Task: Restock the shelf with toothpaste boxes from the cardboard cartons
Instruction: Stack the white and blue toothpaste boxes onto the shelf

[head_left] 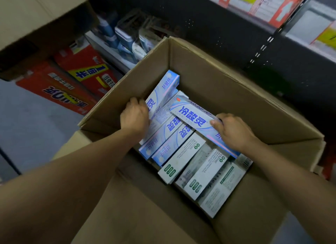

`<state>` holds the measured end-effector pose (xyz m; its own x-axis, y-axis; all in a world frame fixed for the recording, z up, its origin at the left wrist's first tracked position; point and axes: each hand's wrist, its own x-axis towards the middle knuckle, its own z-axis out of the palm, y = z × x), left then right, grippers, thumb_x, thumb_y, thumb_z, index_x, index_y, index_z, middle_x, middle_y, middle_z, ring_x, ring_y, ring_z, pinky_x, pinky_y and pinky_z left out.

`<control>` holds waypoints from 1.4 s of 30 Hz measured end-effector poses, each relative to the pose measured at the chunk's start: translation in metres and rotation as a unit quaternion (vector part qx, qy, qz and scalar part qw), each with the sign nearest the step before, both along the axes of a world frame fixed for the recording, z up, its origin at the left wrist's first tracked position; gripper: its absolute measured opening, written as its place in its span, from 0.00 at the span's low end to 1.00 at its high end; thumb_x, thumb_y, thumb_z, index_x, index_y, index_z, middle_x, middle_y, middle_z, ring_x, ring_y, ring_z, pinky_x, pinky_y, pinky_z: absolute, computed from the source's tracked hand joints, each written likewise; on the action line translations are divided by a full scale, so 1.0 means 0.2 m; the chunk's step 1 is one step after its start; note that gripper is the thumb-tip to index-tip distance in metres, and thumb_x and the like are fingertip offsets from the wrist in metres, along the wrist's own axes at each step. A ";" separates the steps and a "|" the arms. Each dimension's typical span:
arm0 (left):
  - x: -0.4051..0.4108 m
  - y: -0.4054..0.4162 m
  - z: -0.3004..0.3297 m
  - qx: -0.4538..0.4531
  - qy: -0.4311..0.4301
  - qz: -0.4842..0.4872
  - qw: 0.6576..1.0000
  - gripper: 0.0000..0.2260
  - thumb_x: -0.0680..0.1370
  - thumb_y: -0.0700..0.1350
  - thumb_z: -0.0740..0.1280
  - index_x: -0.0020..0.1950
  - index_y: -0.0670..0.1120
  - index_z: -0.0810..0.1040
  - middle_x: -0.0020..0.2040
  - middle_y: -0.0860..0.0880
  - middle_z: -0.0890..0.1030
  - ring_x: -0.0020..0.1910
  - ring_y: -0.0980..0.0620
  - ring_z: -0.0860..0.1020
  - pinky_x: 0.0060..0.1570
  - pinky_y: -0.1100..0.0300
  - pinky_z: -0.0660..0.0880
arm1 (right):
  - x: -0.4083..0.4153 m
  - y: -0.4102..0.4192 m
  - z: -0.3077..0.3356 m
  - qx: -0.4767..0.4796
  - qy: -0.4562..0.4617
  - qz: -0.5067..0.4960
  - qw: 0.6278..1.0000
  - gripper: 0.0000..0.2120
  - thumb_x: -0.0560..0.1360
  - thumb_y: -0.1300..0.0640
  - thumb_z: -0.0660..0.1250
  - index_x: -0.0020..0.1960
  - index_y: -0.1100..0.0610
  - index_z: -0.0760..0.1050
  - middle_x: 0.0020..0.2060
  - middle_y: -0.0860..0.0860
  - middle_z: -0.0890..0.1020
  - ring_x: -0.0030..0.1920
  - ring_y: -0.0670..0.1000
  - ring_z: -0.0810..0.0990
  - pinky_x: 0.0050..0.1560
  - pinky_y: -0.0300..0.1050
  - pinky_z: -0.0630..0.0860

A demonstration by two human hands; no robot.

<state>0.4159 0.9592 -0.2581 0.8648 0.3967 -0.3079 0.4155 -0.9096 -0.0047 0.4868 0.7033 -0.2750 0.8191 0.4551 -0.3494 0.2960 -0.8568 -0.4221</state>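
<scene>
Blue-and-white toothpaste boxes (164, 132) lie packed side by side in the far part of an open cardboard carton (227, 90), their long sides running diagonally, with white-and-green toothpaste boxes (200, 172) filling the nearer part of the same carton. One blue box (163, 90) is tilted up at the carton's left inner wall, its far end raised above the others; the left hand (134, 114) has its grip closed round the near part of this box, fingers curled over its edge, knuckles up. A second blue box (194, 119) lies crosswise on top of the packed row, printed face up; the right hand (234, 131) grips its near end, thumb on the top face and fingers wrapped over the far edge. Both forearms reach in from the bottom of the view over the carton's near flap (145, 207), which is folded outward. Beyond the carton stands a dark shelf (209, 25) whose low tier holds blurred packaged goods (131, 38), and an upper tier at top right carries orange and yellow packs (263, 3). To the left, red cartons with yellow print (76, 80) sit on the grey floor (27, 125), partly under another plain brown carton (36, 12).
</scene>
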 end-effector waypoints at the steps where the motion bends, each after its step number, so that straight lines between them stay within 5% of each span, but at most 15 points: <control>1: 0.00 -0.01 -0.01 0.009 0.005 -0.009 1.000 0.20 0.76 0.48 0.68 0.62 0.40 0.68 0.62 0.41 0.67 0.61 0.43 0.70 0.52 0.53 0.72 | 0.00 0.00 0.00 -0.005 -0.001 0.003 1.000 0.17 0.80 0.46 0.55 0.46 0.59 0.72 0.45 0.59 0.77 0.47 0.61 0.76 0.41 0.46 0.65; 4: 0.00 -0.01 -0.03 0.016 0.017 -0.014 1.000 0.20 0.77 0.50 0.66 0.63 0.40 0.67 0.62 0.41 0.69 0.61 0.44 0.70 0.52 0.52 0.72 | 0.00 -0.01 0.01 -0.013 -0.003 0.006 1.000 0.17 0.80 0.46 0.55 0.49 0.59 0.73 0.47 0.59 0.77 0.48 0.61 0.76 0.42 0.46 0.66; 10: -0.02 0.06 0.05 -0.178 0.128 0.082 0.972 0.23 0.75 0.46 0.70 0.65 0.41 0.67 0.63 0.42 0.75 0.59 0.42 0.76 0.53 0.51 0.75 | -0.02 -0.04 0.09 -0.019 0.001 -0.010 1.000 0.15 0.81 0.48 0.54 0.43 0.57 0.68 0.44 0.58 0.75 0.47 0.61 0.75 0.41 0.45 0.63; 14: -0.04 0.08 0.06 -0.245 0.132 0.122 0.953 0.21 0.76 0.41 0.67 0.66 0.45 0.65 0.61 0.44 0.74 0.54 0.40 0.79 0.39 0.51 0.80 | -0.04 -0.06 0.10 -0.035 -0.004 -0.007 0.999 0.14 0.81 0.47 0.53 0.42 0.55 0.66 0.46 0.60 0.76 0.47 0.62 0.75 0.41 0.45 0.63; 18: -0.02 0.03 0.00 -0.271 0.064 0.115 0.953 0.21 0.76 0.48 0.68 0.66 0.43 0.68 0.61 0.44 0.76 0.59 0.43 0.76 0.57 0.53 0.74 | -0.06 -0.09 0.10 -0.033 -0.019 -0.009 0.999 0.15 0.80 0.48 0.53 0.41 0.56 0.66 0.45 0.60 0.76 0.47 0.62 0.75 0.42 0.47 0.64; 24: -0.03 0.01 0.04 -0.267 0.045 0.123 0.955 0.19 0.78 0.52 0.65 0.64 0.42 0.71 0.60 0.42 0.77 0.57 0.43 0.76 0.55 0.54 0.73 | -0.11 -0.09 0.17 -0.031 -0.013 -0.014 0.999 0.16 0.80 0.47 0.53 0.42 0.57 0.68 0.46 0.60 0.76 0.48 0.61 0.75 0.43 0.47 0.66; 33: -0.15 0.05 0.51 -0.263 0.005 0.060 0.963 0.14 0.79 0.51 0.62 0.59 0.43 0.73 0.54 0.41 0.79 0.47 0.43 0.77 0.41 0.57 0.71 | -0.19 -0.06 0.62 -0.013 -0.059 -0.018 0.998 0.16 0.81 0.47 0.51 0.41 0.56 0.68 0.45 0.60 0.78 0.48 0.62 0.75 0.43 0.49 0.67; 37: -0.17 0.09 0.82 -0.271 -0.004 0.032 0.962 0.19 0.81 0.50 0.60 0.68 0.42 0.69 0.60 0.40 0.77 0.54 0.42 0.76 0.48 0.55 0.73 | -0.22 -0.04 0.94 -0.017 -0.090 -0.024 0.995 0.17 0.81 0.48 0.50 0.44 0.57 0.71 0.46 0.61 0.80 0.48 0.63 0.76 0.43 0.50 0.68; 42: -0.18 0.21 1.19 -0.265 -0.018 -0.019 0.964 0.17 0.80 0.50 0.60 0.67 0.45 0.71 0.57 0.43 0.78 0.53 0.45 0.77 0.51 0.55 0.71 | -0.24 0.01 1.33 -0.004 -0.116 -0.032 0.993 0.16 0.81 0.48 0.50 0.41 0.54 0.67 0.43 0.58 0.78 0.47 0.61 0.76 0.44 0.50 0.69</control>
